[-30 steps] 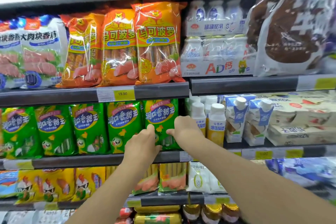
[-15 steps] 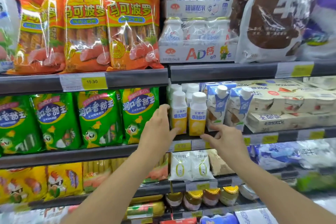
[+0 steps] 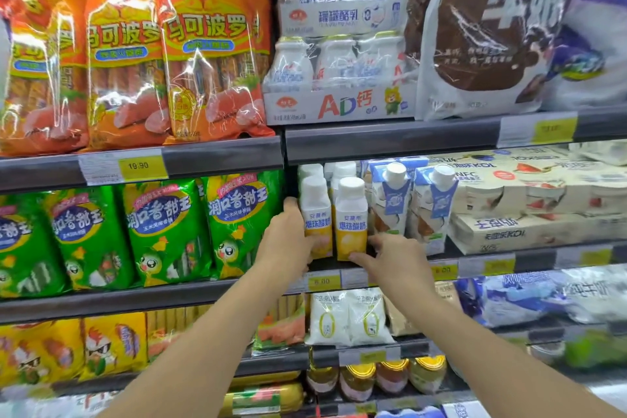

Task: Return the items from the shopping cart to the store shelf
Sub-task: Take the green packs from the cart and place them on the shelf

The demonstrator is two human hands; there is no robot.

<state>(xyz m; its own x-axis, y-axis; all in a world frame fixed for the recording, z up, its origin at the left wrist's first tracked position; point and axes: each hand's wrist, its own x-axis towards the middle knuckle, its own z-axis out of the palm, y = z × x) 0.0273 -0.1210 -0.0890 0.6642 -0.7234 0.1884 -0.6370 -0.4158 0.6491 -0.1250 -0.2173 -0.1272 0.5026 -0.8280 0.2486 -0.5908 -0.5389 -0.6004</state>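
Two yellow-and-white yogurt bottles stand side by side at the front of the middle shelf (image 3: 475, 263). My left hand (image 3: 286, 243) presses against the left side of the left bottle (image 3: 315, 214), thumb up along its edge. My right hand (image 3: 395, 260) touches the base of the right bottle (image 3: 351, 220), fingers spread at its lower right corner. Neither bottle is lifted off the shelf. More white-capped bottles stand behind them.
Green sausage bags (image 3: 237, 224) hang just left of the bottles. Blue-and-white cartons (image 3: 390, 204) stand right of them, then stacked yogurt cup packs (image 3: 543, 200). Above sit orange sausage bags (image 3: 210, 51) and milk-drink multipacks (image 3: 339, 78). Below lie white pouches (image 3: 349, 316) and jars (image 3: 390, 377).
Both hands left the green sausage bag and moved right to the yogurt bottles. The view shifted right and closer to the shelf.
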